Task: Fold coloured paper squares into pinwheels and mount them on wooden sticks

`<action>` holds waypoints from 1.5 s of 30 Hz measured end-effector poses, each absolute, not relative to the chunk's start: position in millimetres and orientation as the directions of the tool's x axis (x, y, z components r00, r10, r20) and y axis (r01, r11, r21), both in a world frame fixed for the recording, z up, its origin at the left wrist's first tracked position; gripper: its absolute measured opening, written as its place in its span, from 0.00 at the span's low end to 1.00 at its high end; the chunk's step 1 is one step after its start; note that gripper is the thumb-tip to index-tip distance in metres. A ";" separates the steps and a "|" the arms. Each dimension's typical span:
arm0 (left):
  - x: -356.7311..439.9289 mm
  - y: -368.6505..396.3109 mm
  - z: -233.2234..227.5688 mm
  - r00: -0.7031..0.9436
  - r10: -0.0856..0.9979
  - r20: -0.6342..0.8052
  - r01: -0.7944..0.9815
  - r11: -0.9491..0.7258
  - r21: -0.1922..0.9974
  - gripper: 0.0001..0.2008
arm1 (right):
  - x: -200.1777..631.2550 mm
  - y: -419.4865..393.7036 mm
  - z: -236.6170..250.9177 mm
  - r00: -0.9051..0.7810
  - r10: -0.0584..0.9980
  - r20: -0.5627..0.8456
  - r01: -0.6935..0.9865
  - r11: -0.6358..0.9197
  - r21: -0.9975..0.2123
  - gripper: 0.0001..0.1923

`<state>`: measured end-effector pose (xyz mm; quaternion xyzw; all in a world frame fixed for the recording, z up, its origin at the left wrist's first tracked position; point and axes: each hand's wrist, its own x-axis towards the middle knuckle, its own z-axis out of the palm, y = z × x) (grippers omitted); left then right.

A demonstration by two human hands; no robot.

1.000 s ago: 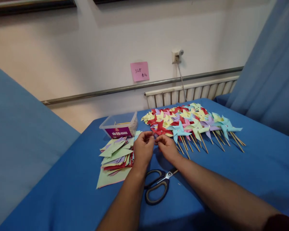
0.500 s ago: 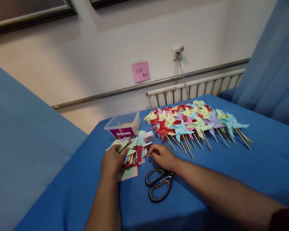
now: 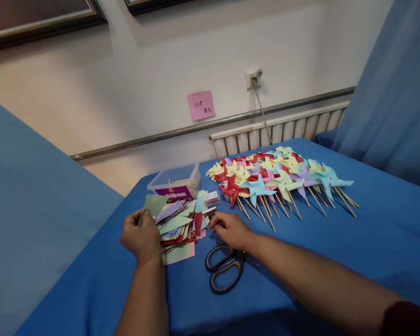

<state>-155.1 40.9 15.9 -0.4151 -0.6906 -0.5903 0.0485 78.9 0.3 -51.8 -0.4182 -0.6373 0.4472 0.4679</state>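
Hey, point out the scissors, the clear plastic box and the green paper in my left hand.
Scissors [image 3: 236,260]: head view, on the dark handles near where they meet.
Clear plastic box [image 3: 175,192]: head view, on its purple-labelled front wall.
Green paper [image 3: 156,204]: head view, on its flat face.

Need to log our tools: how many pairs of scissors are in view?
1: the scissors lie on the blue cloth, handles toward the person, blades hidden behind the right hand. Another could lie under the paper pile.

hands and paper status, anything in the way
Left hand pinching green paper; right hand beside paper pile, grip unclear; scissors close by, partly hidden behind right hand.
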 end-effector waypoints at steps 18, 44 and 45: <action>-31.0 28.4 0.4 0.194 0.593 0.781 0.536 -0.731 0.422 0.11 | 114.0 23.4 -14.3 0.154 0.986 0.070 -0.643 0.154 -0.750 0.27; -24.4 25.1 -10.1 -0.120 0.991 0.052 -0.224 -0.078 0.972 0.21 | 97.2 16.7 -38.9 0.156 0.981 0.117 -0.453 0.176 -0.874 0.20; -24.3 24.8 -8.8 -0.113 0.992 0.049 -0.247 -0.076 0.966 0.22 | 97.3 16.8 -38.8 0.155 0.981 0.115 -0.449 0.174 -0.877 0.19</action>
